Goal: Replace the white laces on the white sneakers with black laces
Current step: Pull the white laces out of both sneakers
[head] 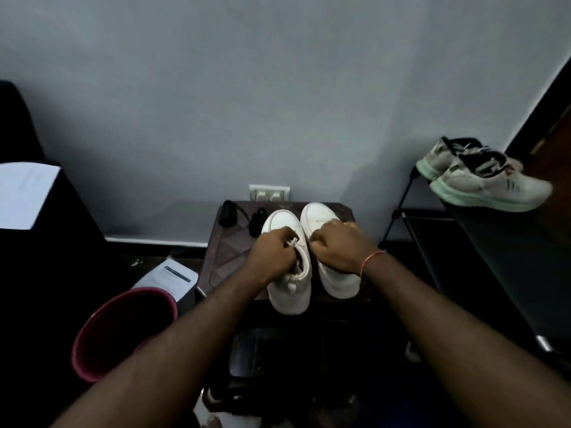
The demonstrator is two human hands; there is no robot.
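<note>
Two white sneakers stand side by side, toes far, on a dark wooden stool (pixel 225 254). The left hand (pixel 272 254) rests on the left sneaker (pixel 289 291), its fingertips pinching a white lace (pixel 293 242) at the tongue. The right hand (pixel 336 245) lies over the right sneaker (pixel 318 217) with its fingers curled; whether it grips anything cannot be told. Two bundled black laces (pixel 227 213) lie on the stool's far left corner. A red bucket (pixel 123 332) stands near left, and a pair of sports shoes (pixel 482 177) sits on a rack (pixel 397 216) at right.
</note>
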